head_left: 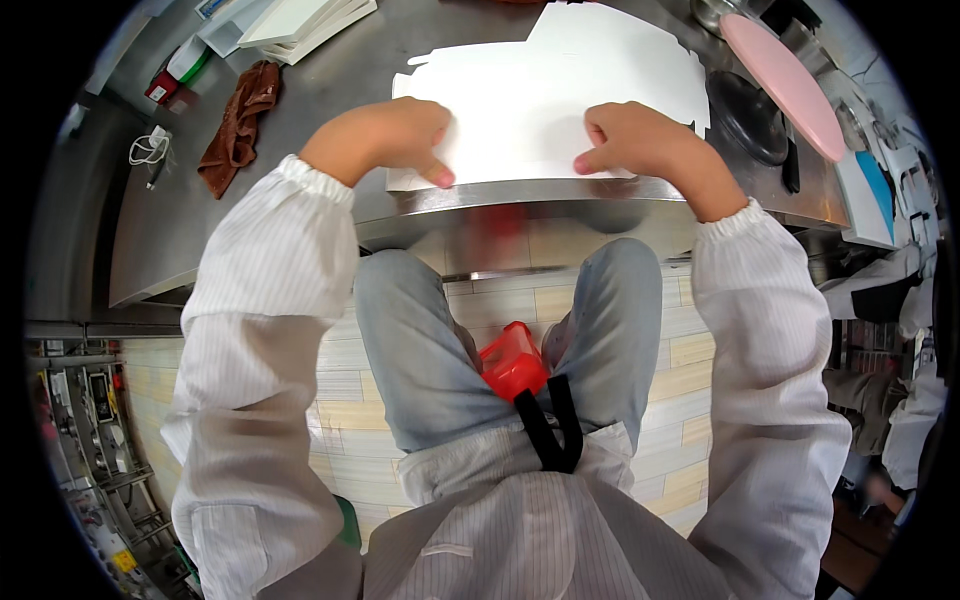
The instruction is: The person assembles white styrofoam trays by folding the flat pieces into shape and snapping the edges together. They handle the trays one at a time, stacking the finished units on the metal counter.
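A flat white cardboard sheet (560,85) with notched edges, which looks like an unfolded box, lies on the steel table in front of me. On its near left part rests my left hand (395,138), fingers curled and thumb pointing inward by the near edge. My right hand (640,142) mirrors it on the near right part, also closed, its thumb close to the same edge. Both hands press or pinch the cardboard there; the fingertips are mostly hidden beneath the hands.
Left on the steel table (335,105) lie a brown cloth (240,125), a white cable (150,150) and stacked white trays (300,30). At right are a black lidded pan (748,118) and a pink round board (785,85). A red plastic object (514,362) is between my legs.
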The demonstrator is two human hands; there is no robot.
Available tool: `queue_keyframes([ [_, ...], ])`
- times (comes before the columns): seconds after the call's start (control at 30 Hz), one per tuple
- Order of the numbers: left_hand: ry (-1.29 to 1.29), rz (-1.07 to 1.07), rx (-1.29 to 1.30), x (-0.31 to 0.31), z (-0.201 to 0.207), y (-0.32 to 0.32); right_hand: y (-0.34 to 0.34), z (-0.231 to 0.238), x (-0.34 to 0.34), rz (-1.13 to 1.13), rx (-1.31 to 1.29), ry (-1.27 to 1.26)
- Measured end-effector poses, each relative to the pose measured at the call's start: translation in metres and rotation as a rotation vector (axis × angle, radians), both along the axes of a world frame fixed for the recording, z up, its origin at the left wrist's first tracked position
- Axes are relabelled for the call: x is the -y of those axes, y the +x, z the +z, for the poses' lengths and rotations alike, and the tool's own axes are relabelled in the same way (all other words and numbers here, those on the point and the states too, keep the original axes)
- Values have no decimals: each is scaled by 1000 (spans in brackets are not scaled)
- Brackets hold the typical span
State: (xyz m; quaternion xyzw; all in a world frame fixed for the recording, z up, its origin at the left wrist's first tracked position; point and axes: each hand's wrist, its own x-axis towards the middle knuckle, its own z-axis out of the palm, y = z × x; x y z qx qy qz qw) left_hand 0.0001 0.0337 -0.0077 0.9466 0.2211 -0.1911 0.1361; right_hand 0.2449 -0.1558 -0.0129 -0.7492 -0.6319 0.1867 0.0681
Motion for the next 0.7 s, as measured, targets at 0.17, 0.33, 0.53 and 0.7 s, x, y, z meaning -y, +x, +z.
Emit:
queue_keyframes([
  [0.17,-49,-35,185,-5,-13,-13,3,-1,9,-11,32,-56],
  [0.33,-65,37,307,24,-13,26,-31,-1,-12,27,134,19],
  [0.53,-35,8,458,43,-13,21,-47,-2,-13,85,0,107],
  [0.7,223,-96,779,92,-34,-40,-32,-25,63,94,-93,453],
])
